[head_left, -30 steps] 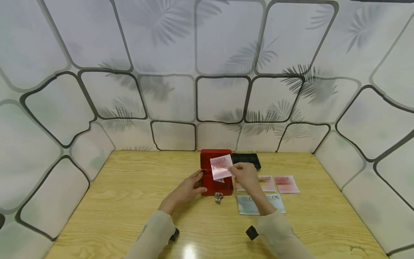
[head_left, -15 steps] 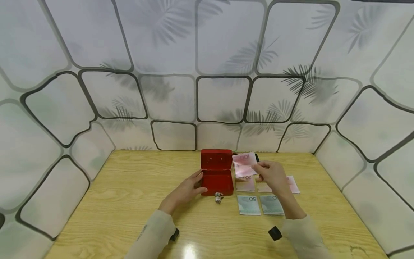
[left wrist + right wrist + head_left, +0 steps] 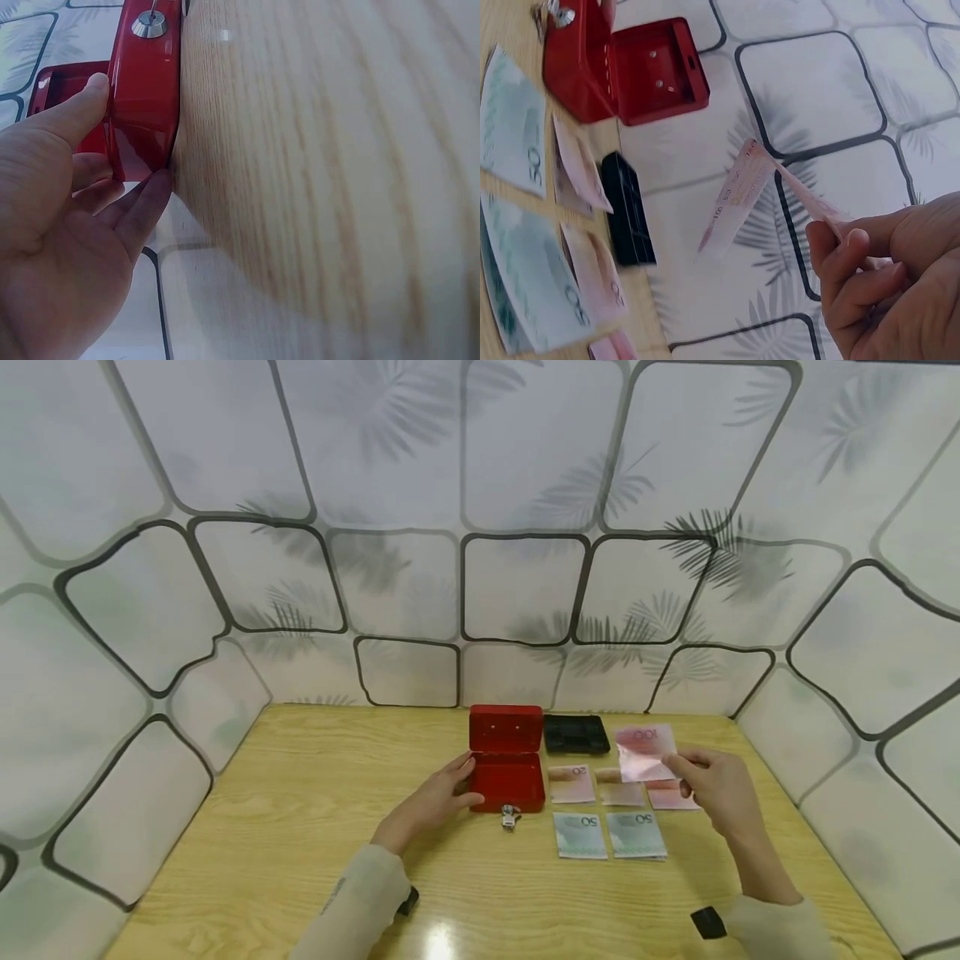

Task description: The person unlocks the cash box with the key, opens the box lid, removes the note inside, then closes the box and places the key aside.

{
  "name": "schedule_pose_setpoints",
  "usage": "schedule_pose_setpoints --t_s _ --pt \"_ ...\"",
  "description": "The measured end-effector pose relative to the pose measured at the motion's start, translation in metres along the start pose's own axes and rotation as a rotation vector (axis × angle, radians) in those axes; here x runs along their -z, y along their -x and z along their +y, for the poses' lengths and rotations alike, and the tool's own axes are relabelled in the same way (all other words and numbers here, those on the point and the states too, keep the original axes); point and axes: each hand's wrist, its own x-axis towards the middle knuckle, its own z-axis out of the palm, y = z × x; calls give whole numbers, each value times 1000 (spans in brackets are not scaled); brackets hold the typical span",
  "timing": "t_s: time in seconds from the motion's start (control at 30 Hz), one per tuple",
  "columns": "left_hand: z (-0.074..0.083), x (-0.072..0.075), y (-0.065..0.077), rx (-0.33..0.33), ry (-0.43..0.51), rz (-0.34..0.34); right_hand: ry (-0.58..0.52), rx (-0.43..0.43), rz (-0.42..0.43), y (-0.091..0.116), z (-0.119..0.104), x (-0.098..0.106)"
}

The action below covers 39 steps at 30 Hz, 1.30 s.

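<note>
The red cash box [image 3: 517,785] stands at the back of the table with its lid [image 3: 505,722] raised and nothing inside. My left hand [image 3: 429,797] holds its left front corner, thumb at the top edge and fingers along the side wall, as the left wrist view shows of the box [image 3: 146,112]. A lock with keys [image 3: 509,817] is on its front. My right hand [image 3: 720,789] pinches a pink 100 banknote [image 3: 641,750] between thumb and fingers. In the right wrist view this folded note [image 3: 739,195] is raised and bent.
A black compartment tray [image 3: 576,735] lies right of the box. Before it are a 20 note [image 3: 572,785], a brownish note [image 3: 621,789] and a pink note [image 3: 667,797] partly hidden by my right hand. Two green 50 note piles [image 3: 581,837] lie nearer. Patterned walls surround the table.
My right hand has lifted the pink 100 banknote from over the cash box and carried it right, past the black tray, to above the pink note. My left hand stays at the box.
</note>
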Motion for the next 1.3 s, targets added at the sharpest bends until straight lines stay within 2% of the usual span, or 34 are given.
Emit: schedule_pose_setpoints --t_s 0.17,0.3,0.5,0.67,0.8,1.03,1.3 --pt "0 -1 0 -11 -1 0 123 -15 28 5 16 16" --pt "1 -1 0 -8 11 -2 147 -22 36 10 29 29" --pt "2 1 0 16 7 -6 261 -20 26 19 45 50" --pt "3 1 0 7 12 -4 356 -42 18 23 56 67" --pt "2 1 -1 -8 9 0 401 -53 -24 25 65 76" --pt "1 1 0 5 -1 4 398 -78 -124 25 83 73" --pt "1 0 1 28 14 0 296 -127 -228 24 99 55"
